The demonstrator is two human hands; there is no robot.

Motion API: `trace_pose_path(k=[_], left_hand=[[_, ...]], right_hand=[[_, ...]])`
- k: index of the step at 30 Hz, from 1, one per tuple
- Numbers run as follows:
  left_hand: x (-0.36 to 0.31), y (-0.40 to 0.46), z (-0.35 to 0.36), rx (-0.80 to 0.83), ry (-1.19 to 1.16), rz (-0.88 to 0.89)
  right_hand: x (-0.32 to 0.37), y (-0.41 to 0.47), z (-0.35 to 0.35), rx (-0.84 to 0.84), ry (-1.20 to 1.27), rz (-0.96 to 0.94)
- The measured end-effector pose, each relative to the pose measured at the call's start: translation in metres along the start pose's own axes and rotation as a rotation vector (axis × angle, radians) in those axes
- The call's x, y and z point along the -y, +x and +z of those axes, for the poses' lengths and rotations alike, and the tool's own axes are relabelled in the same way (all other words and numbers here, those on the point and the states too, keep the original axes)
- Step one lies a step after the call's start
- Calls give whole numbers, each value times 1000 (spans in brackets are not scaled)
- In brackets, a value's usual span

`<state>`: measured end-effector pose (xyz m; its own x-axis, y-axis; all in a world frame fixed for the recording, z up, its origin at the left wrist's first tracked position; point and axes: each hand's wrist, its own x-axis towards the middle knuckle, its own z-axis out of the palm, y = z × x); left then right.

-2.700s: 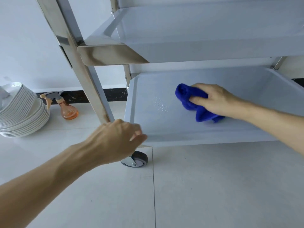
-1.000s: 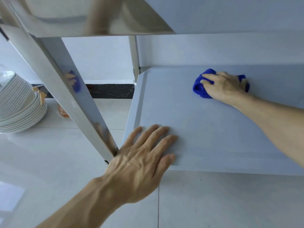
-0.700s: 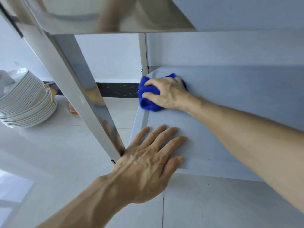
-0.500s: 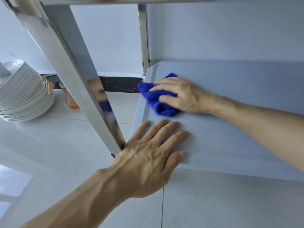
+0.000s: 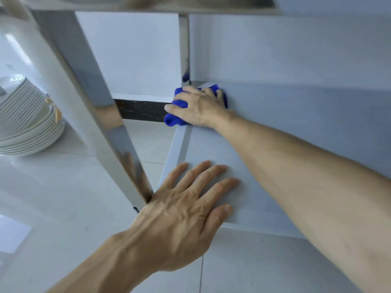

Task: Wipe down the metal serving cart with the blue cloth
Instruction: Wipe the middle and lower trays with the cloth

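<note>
The metal serving cart's bottom shelf (image 5: 296, 127) fills the right of the view, under an upper shelf. My right hand (image 5: 201, 106) presses the bunched blue cloth (image 5: 175, 119) onto the shelf's far left corner, beside the rear leg (image 5: 183, 47). The cloth hangs a little over the shelf's left rim. My left hand (image 5: 186, 210) lies flat, fingers spread, on the near left corner of the shelf, against the shiny front leg (image 5: 88, 98).
A tall stack of white plates (image 5: 25, 123) stands on the white tiled floor at the left. A dark skirting strip (image 5: 143, 111) runs along the white wall behind. Floor tiles (image 5: 254, 267) lie in front of the cart.
My right hand has slid the cloth back along the left side into the far left corner. My left hand stays flat on the near corner. The view has moved lower and closer.
</note>
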<state>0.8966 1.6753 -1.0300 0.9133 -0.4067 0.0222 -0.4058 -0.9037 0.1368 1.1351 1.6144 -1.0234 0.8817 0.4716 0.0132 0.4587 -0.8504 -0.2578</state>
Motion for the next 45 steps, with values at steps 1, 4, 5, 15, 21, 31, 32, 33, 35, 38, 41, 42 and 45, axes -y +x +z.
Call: trace_pose_path(k=[1,4,5,15,21,31,32,33,35,38,41,42,45], left_hand=[[-1,0,-1,9,8,-3],[-2,-1,-3,26,16,-15],[-2,-1,-3,22,11,-15],[-26,27,-4,-137,-98,-94],[-32,56,11,-51,-51,-145],[-30,53,12,2,-16,-155],[-31,53,11,2,-11,-155],[-32,53,11,2,-6,-157],[-34,53,10,8,-16,-160],[-34,54,8,28,-12,-154],[-33,54,7,50,30,-138],[-33,53,8,56,48,-135],[-29,51,7,47,29,-118]], right_hand=[[-5,-2,-2,8,24,-14],[-50,-15,-19,-2,24,42],[-73,-23,-26,-21,7,106],[-231,-182,-63,-228,-61,635],[-150,-233,-39,-161,-88,277],[-212,-363,-72,-149,56,231],[-221,-361,-73,-187,42,314],[-223,-355,-72,-205,15,408],[-208,-331,-67,-194,-62,556],[-150,-299,-51,-169,-105,398],[-98,-303,-28,-95,-72,43],[-92,-310,-22,-80,-84,-51],[-107,-327,-25,-114,-132,-160]])
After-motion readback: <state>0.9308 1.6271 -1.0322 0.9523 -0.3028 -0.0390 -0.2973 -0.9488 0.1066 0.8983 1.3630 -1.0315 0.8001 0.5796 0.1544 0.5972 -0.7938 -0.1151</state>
